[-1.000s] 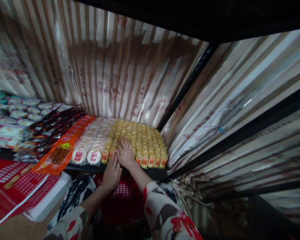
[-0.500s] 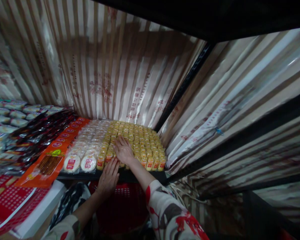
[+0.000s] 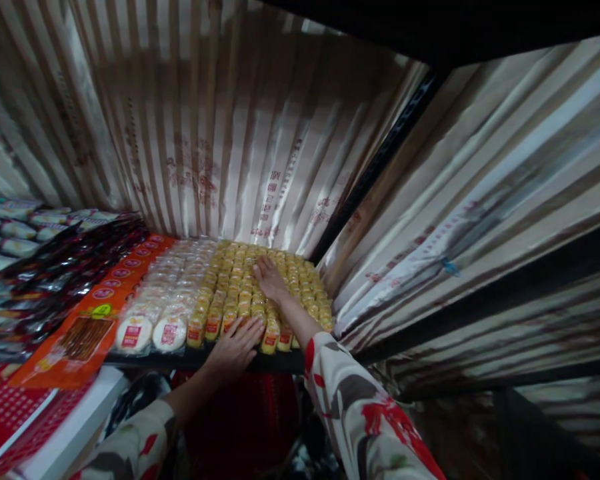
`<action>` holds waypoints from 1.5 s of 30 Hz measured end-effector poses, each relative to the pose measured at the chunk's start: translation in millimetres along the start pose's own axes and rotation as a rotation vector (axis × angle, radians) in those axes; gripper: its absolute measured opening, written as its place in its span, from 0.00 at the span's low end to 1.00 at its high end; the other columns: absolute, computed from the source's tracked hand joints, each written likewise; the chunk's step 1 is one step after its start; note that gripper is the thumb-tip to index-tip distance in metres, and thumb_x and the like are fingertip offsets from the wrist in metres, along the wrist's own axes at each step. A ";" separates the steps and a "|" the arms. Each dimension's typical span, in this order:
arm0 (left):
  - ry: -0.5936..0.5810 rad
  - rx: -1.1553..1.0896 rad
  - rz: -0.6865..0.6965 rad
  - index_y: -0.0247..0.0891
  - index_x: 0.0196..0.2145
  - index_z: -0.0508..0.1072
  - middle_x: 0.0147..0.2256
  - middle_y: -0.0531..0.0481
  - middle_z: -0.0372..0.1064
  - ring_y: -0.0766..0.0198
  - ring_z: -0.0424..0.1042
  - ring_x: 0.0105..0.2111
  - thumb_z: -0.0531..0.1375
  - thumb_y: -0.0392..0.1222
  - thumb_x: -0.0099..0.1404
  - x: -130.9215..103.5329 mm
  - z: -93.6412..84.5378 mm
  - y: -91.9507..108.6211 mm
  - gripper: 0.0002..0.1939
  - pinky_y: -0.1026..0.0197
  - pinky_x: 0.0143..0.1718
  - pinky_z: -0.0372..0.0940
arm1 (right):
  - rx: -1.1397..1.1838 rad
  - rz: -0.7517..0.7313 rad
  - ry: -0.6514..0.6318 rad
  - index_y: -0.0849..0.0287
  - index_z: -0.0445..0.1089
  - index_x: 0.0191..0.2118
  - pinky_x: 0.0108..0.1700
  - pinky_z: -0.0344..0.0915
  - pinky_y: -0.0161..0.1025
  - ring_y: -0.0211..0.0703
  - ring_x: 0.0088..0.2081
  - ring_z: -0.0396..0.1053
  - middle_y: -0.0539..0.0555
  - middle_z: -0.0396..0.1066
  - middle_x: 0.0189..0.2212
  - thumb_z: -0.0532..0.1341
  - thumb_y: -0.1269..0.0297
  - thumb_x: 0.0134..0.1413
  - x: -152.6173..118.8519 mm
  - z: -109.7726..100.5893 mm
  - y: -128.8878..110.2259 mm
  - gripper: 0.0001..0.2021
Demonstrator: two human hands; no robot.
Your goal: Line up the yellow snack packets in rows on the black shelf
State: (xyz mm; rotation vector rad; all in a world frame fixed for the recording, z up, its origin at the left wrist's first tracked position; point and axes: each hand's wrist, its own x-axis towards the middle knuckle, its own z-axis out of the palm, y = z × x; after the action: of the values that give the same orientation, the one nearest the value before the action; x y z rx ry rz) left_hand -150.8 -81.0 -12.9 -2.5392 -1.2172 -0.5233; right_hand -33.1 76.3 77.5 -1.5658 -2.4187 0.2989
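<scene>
Rows of small yellow-wrapped snack packs (image 3: pixel 220 280) fill the right part of a dark shelf (image 3: pixel 180 361). My right hand (image 3: pixel 270 279) lies on top of these packs toward the back, fingers stretched out. At the front edge of the rows, my left hand (image 3: pixel 237 347) rests against the front packs with its fingers extended. Neither hand is wrapped round a pack. Just left of the yellow rows stand two rows of clear-wrapped round white crackers (image 3: pixel 170 332). Some front packs are hidden behind my left hand and right forearm.
An orange snack bag (image 3: pixel 85 333) lies left of the crackers, beside dark shiny packets (image 3: pixel 75 267) and white packets (image 3: pixel 20 230). Below are a red basket (image 3: pixel 10 427) and a white box (image 3: pixel 75 427). Striped printed sheeting (image 3: pixel 230 133) and a black post (image 3: pixel 380 167) close in the shelf.
My right hand has moved right and farther back over the yellow packs. My left hand has slid right along their front edge. The view has shifted slightly.
</scene>
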 end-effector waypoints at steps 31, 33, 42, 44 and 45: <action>0.032 -0.022 -0.062 0.43 0.62 0.52 0.63 0.57 0.48 0.54 0.41 0.63 0.46 0.42 0.67 -1.1 0.1 2.0 0.26 0.48 0.61 0.36 | -0.093 -0.078 -0.193 0.58 0.42 0.65 0.64 0.26 0.49 0.41 0.66 0.26 0.53 0.32 0.66 0.35 0.50 0.63 28.8 29.4 -19.0 0.29; 0.022 -0.024 -0.064 0.43 0.62 0.52 0.63 0.57 0.48 0.54 0.41 0.63 0.46 0.42 0.67 -0.2 -1.8 2.2 0.26 0.48 0.61 0.37 | -0.109 -0.087 -0.135 0.57 0.44 0.65 0.63 0.23 0.52 0.43 0.66 0.25 0.53 0.31 0.66 0.37 0.50 0.63 31.4 25.2 -24.3 0.29; 0.024 0.023 -0.046 0.43 0.61 0.54 0.62 0.53 0.51 0.53 0.45 0.62 0.46 0.44 0.67 -1.8 0.2 1.3 0.25 0.48 0.60 0.41 | -0.089 -0.217 -0.174 0.65 0.43 0.65 0.64 0.31 0.47 0.44 0.66 0.31 0.57 0.37 0.65 0.38 0.52 0.63 49.1 33.5 -52.1 0.30; 0.039 0.033 -0.035 0.43 0.60 0.55 0.62 0.52 0.51 0.53 0.46 0.61 0.46 0.45 0.67 -2.2 2.2 1.0 0.24 0.48 0.60 0.40 | -0.094 -0.208 -0.187 0.66 0.42 0.65 0.64 0.31 0.47 0.45 0.66 0.33 0.58 0.38 0.65 0.38 0.52 0.63 48.1 39.1 -51.9 0.30; 0.046 0.037 -0.034 0.43 0.60 0.56 0.61 0.52 0.51 0.53 0.47 0.61 0.46 0.45 0.67 -2.3 2.7 0.9 0.24 0.48 0.60 0.40 | -0.093 -0.204 -0.189 0.66 0.42 0.65 0.64 0.31 0.47 0.45 0.66 0.34 0.58 0.38 0.65 0.38 0.52 0.63 47.1 40.7 -51.7 0.30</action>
State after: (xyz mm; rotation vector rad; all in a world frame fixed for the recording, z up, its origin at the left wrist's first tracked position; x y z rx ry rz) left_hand -150.8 -82.1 -16.3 -2.4657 -1.2444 -0.5580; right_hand -109.1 96.9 58.7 -1.3665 -2.7486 0.3115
